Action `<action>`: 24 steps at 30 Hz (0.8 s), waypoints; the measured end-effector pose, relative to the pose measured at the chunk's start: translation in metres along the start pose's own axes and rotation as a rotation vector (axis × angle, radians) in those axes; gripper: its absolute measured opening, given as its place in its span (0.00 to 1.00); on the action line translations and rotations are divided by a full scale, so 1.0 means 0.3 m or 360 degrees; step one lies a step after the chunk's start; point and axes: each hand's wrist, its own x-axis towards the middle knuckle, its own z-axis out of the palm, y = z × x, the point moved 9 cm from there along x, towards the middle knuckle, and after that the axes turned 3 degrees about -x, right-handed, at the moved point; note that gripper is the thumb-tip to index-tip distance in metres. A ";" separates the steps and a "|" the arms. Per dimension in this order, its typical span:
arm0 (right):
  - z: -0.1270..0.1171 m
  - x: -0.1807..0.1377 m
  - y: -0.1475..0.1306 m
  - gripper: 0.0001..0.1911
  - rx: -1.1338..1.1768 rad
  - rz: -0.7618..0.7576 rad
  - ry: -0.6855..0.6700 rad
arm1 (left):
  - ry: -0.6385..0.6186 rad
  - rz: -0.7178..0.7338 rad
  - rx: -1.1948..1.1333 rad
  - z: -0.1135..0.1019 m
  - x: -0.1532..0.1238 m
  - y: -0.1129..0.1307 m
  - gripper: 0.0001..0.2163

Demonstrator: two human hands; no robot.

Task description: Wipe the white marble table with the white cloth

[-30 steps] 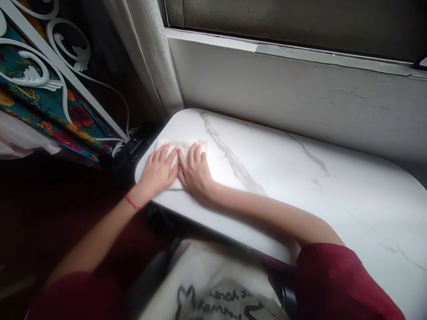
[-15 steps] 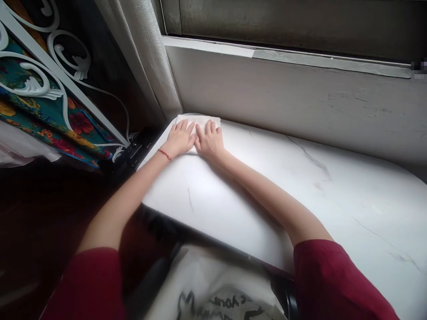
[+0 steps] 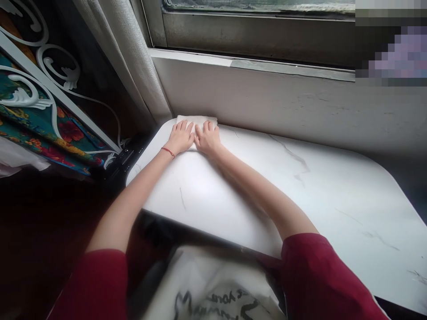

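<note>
Head view, cloth (image 3: 197,119) under both hands (image 3: 180,139) (image 3: 208,141), now nearer wall (image 3: 253,98)

I hold both arms stretched out ahead of me, my left arm (image 3: 122,206) slanting up and inward and my right arm (image 3: 258,186) reaching across from the other side, so that they draw together toward the wrists (image 3: 169,149). My left hand (image 3: 181,137) and right hand (image 3: 208,137) lie side by side, palms down and flattened, with the fingers (image 3: 183,126) pointing mostly away from me, loosely spread and a little curved. My thumbs (image 3: 192,139) turn in toward each other in the middle, so close that I can't tell whether they touch.
</note>
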 end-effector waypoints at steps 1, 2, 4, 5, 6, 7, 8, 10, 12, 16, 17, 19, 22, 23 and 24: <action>-0.002 -0.018 -0.002 0.30 -0.0015 -0.0013 -0.0001 | -0.0012 0.0011 0.0026 -0.004 -0.016 0.014 0.28; -0.007 -0.040 -0.003 0.30 -0.0030 -0.0021 -0.0002 | -0.0019 0.0025 0.0051 -0.009 -0.035 0.031 0.28; -0.021 -0.098 -0.008 0.30 -0.0055 -0.0033 -0.0005 | -0.0015 0.0062 0.0096 -0.021 -0.083 0.069 0.28; -0.031 -0.134 -0.013 0.30 -0.0068 -0.0038 -0.0013 | -0.0005 0.0085 0.0115 -0.029 -0.114 0.092 0.28; -0.042 -0.175 -0.019 0.31 -0.0081 -0.0046 -0.0024 | 0.0010 0.0112 0.0130 -0.037 -0.150 0.117 0.27; -0.055 -0.221 -0.028 0.31 -0.0097 -0.0056 -0.0036 | 0.0027 0.0143 0.0143 -0.046 -0.191 0.145 0.27; -0.069 -0.272 -0.039 0.31 -0.0116 -0.0069 -0.0047 | 0.0043 0.0173 0.0156 -0.056 -0.236 0.177 0.26; -0.097 -0.385 -0.066 0.31 -0.0164 -0.0097 -0.0060 | 0.0055 0.0214 0.0183 -0.074 -0.338 0.245 0.26; -0.121 -0.508 -0.096 0.32 -0.0219 -0.0131 -0.0073 | 0.0007 0.0216 0.0217 -0.081 -0.445 0.314 0.27; -0.137 -0.726 -0.129 0.33 -0.0412 -0.0160 -0.0137 | -0.0163 0.0287 0.0249 -0.063 -0.613 0.454 0.29; -0.135 -0.762 -0.127 0.33 -0.0451 -0.0158 -0.0164 | -0.0193 0.0308 0.0241 -0.056 -0.634 0.481 0.30; -0.128 -0.799 -0.112 0.33 -0.0458 -0.0152 -0.0215 | -0.0247 0.0320 0.0206 -0.041 -0.645 0.515 0.30; -0.117 -0.776 -0.063 0.34 -0.0344 -0.0121 -0.0235 | -0.0313 0.0305 0.0203 -0.020 -0.591 0.533 0.31; -0.112 -0.753 -0.038 0.34 -0.0313 -0.0098 -0.0228 | -0.0316 0.0308 0.0221 -0.015 -0.559 0.537 0.31; -0.107 -0.726 -0.010 0.34 -0.0290 -0.0073 -0.0217 | -0.0309 0.0316 0.0244 -0.012 -0.521 0.542 0.30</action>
